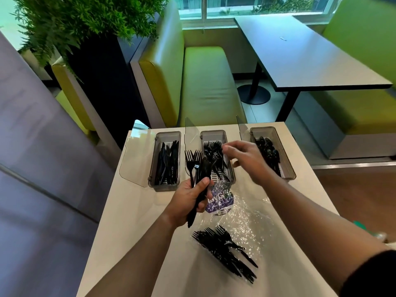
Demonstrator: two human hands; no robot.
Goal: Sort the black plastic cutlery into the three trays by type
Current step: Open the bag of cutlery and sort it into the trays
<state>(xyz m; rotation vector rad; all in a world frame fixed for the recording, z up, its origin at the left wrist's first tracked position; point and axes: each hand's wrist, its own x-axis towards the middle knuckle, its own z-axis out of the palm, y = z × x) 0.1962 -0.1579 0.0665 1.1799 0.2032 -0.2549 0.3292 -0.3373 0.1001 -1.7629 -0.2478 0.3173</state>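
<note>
At far left, a slanting grey-purple panel (pixel 32 146); beyond it, a leafy green plant (pixel 75 22) in a tall dark planter (pixel 102 82). Further right, a yellow-green padded bench (pixel 203 82) under a window (pixel 235 5), then a dark table (pixel 310 56) on a round-footed post, with a second green bench (pixel 353 103) at the far right. Nearer, a white table (pixel 132 221) carrying everything else. Along its far edge, three smoky clear trays side by side, all uncovered: left tray (pixel 152 159) holding knives (pixel 168 163), its lid (pixel 132 159) folded out to the left; middle tray (pixel 231 168) holding forks (pixel 214 151), clear lid (pixel 190 133) standing upright on its left side; right tray (pixel 287 166) holding spoons (pixel 267 151), lid (pixel 241 127) likewise upright. In front of the left and middle trays, the left hand (pixel 190 200), fingers and thumb curled tight round the handles of a bundle of black cutlery (pixel 192 159), fork tines pointing up and away. Just right of that, a crumpled clear plastic wrapper (pixel 246 215) with a purple label (pixel 218 202), spread on the table toward the near right. On the wrapper, close to the near edge, a loose pile of black forks (pixel 225 251), tines to the far left. Raised above the gap between middle and right trays, the right hand (pixel 242 157), slightly blurred, fingers loosely extended, nothing visible in its grasp.
</note>
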